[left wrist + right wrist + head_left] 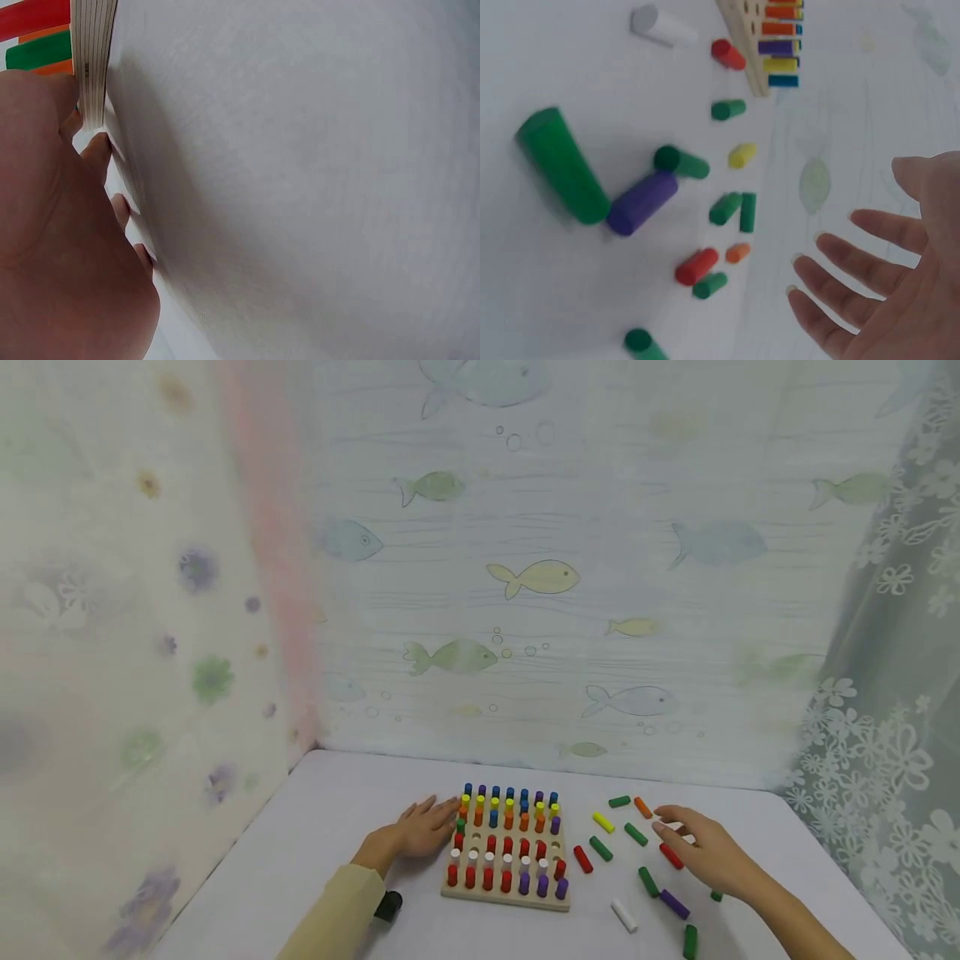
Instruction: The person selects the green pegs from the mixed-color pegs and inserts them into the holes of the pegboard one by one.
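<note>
Nearest, on the white cloth-covered counter, lies a green cylindrical peg, with a white cylindrical peg slanting to its left. A beige sleeve covers the left forearm; beside it sits a small black object, partly hidden. A purple cylindrical peg lies end to end with a second green peg.

The pale wooden pegboard stands in the middle, its front row red and purple, a mostly white row behind, then red, orange, yellow and blue pegs farther back; a few holes show bare. The left hand lies on the counter at the board's left edge, fingers stretched out and slightly spread, gripping nothing.

Right of the board lie a red cylindrical peg, a third green peg and a fourth. The right hand is held above the counter, thumb and fingers apart with nothing between them, over a second red peg. Beyond are a yellow cylindrical peg, an orange cylindrical peg near the fingertips, and a fifth green peg.

Behind hangs a pale fish-printed curtain.
</note>
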Tool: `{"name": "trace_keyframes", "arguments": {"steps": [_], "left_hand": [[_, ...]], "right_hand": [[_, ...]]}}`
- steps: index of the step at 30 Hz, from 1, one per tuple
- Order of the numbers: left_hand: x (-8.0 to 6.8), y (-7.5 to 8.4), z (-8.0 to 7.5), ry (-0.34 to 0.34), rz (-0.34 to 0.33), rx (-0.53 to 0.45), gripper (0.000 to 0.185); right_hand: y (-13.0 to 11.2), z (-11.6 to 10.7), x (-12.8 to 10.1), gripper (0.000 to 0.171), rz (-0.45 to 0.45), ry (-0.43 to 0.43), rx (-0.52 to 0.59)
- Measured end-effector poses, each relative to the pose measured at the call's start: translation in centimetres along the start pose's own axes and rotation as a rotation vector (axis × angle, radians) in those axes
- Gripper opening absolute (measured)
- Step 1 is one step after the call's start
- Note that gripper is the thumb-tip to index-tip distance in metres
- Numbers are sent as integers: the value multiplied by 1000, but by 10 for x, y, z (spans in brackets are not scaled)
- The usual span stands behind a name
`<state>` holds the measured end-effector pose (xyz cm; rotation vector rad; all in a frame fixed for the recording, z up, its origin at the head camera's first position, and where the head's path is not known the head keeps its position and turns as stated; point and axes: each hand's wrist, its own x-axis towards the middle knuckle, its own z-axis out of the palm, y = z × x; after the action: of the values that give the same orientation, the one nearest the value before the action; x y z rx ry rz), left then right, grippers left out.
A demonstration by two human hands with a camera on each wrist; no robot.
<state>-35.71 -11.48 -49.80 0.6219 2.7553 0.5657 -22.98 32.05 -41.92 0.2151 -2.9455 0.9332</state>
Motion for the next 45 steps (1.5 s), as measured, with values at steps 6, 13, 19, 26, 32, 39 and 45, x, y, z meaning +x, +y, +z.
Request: {"name": "trace_keyframes", "arguments": {"steps": [6,13,19,26,32,39,45], "left_hand": [[-1,1,1,-7,1,-18,58],[-2,4,-1,-6,2,-8,58],[-3,5,-2,-8,-7,-8,57],[-3,3,-3,-3,-5,-2,57],[-2,2,-2,-2,-4,1,58],[-1,1,-1,1,-1,7,58],[-1,0,0,1,-2,8,58]], "right_hand": [[27,-8,-1,56,80,-1,-63],[50,-12,-4,55,144,-7,-110],[67,-13,-6,56,190,-13,-123],[84,-14,-9,65,233,-42,-114],[95,-15,-14,78,342,-92,-52],[105,-13,-17,82,437,-103,60],[104,-8,-18,71,468,-72,114]]}}
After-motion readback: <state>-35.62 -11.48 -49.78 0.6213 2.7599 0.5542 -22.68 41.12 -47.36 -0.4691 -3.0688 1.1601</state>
